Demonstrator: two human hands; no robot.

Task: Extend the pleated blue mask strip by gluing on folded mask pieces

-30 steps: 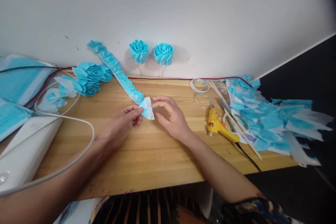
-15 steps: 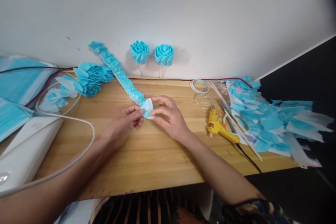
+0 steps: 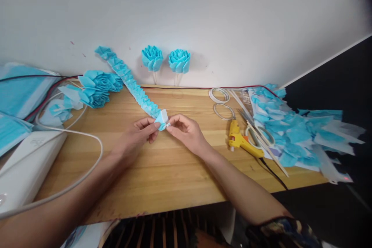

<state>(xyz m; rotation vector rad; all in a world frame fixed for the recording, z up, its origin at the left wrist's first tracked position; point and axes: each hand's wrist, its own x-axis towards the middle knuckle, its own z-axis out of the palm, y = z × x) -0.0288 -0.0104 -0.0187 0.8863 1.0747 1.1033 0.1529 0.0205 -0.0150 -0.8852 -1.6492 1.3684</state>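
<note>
A long pleated strip of blue crepe-like material (image 3: 132, 85) runs from the wall down to the middle of the table, and its near end is in my hands. My left hand (image 3: 142, 131) pinches that end between thumb and fingers from the left. On the other side my right hand (image 3: 186, 131) pinches the lower right corner with thumb and forefinger. Between them the end shows a flat white and pale blue face. Two blue flowers (image 3: 152, 58) on thin sticks stand against the wall beyond the strip.
More blue flowers (image 3: 97, 85) lie left, near a white power strip-like box (image 3: 31, 166) and a looping white cable (image 3: 99, 139). On the right are a yellow glue gun (image 3: 242, 141), scissors (image 3: 270, 135), tape rolls (image 3: 219, 95), sticks and a heap of blue pieces (image 3: 290, 135).
My right fingers have drawn closer together and moved down to the lower corner of the strip's end. My left hand keeps its pinch. The whole view has shifted slightly.
</note>
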